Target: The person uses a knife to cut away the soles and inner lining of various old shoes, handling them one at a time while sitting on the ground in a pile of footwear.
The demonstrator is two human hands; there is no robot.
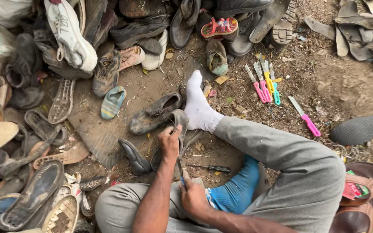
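I sit on the dirt with my legs crossed, one foot in a white sock (198, 105) and the other in a blue sock (237, 190). My left hand (169, 141) grips the rim of a worn grey shoe (179, 119) that stands propped against my white-socked foot. Just below it, my right hand (193, 197) is closed on a thin dark blade tool (181, 167) whose tip points up toward the shoe. What kind of tool it is cannot be made out.
A dirty dark shoe (156, 113) and a black shoe (134, 157) lie beside the grey one. A screwdriver (210, 168) rests by my knee. Colourful-handled knives (265, 83) and a pink-handled knife (305, 117) lie to the right. Old shoes and soles pile up at left and top; brown sandals (361, 196) sit at lower right.
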